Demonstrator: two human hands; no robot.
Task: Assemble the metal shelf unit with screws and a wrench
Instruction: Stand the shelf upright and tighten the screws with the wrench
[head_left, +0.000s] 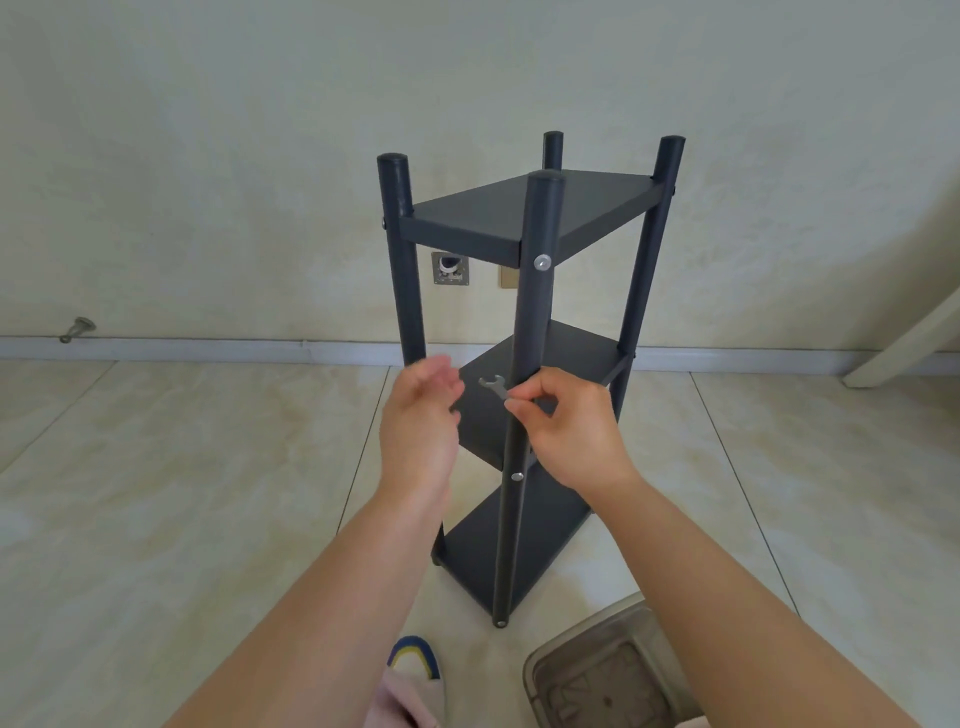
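Shelf unit (524, 332) upright on floor, three shelves screwed on | right hand (571, 421) pinches wrench (494, 387) at near post | left hand (421, 415) loose, empty | likely final tightening left

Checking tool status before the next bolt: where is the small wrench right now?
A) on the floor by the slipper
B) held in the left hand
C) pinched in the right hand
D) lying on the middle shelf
C: the right hand pinches the wrench by its handle beside the front post, while the left hand holds nothing.
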